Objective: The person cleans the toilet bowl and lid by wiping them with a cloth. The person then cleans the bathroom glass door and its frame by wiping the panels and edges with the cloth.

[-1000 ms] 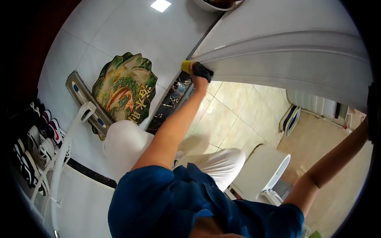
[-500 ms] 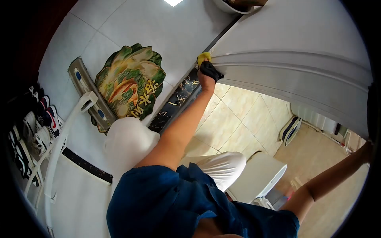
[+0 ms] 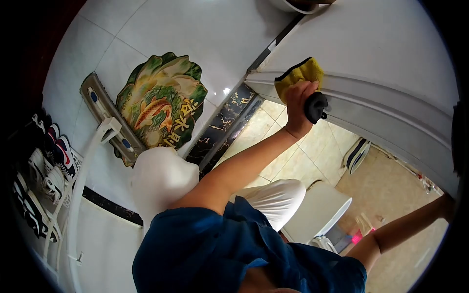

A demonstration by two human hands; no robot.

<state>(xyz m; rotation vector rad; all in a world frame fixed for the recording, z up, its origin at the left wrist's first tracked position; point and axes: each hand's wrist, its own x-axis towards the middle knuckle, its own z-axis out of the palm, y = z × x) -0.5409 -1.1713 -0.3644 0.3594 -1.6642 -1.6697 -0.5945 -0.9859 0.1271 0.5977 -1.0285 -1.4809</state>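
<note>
My left hand [image 3: 299, 108] is closed around a yellow and black cleaning cloth [image 3: 299, 78]. The yellow side is spread against the white door moulding [image 3: 386, 92], and a dark bunch of the cloth sticks out beside my palm. Far to the right, my right hand [image 3: 446, 208] reaches the edge of the white panel; its fingers are lost in the dark rim of the view, so their grip is hidden.
Below my left arm lies a dark marbled threshold [image 3: 222, 122]. A leaf-shaped mat with a fish [image 3: 161, 105] and a flat mop [image 3: 111, 117] are on the tiled floor. Shoes [image 3: 51, 166] stand on a rack at left. A white lidded bin [image 3: 317, 210] is near my knee.
My left hand has moved right along the white moulding, away from the corner by the threshold, taking the cloth with it. More of the yellow side now shows. My right hand stays at the right edge.
</note>
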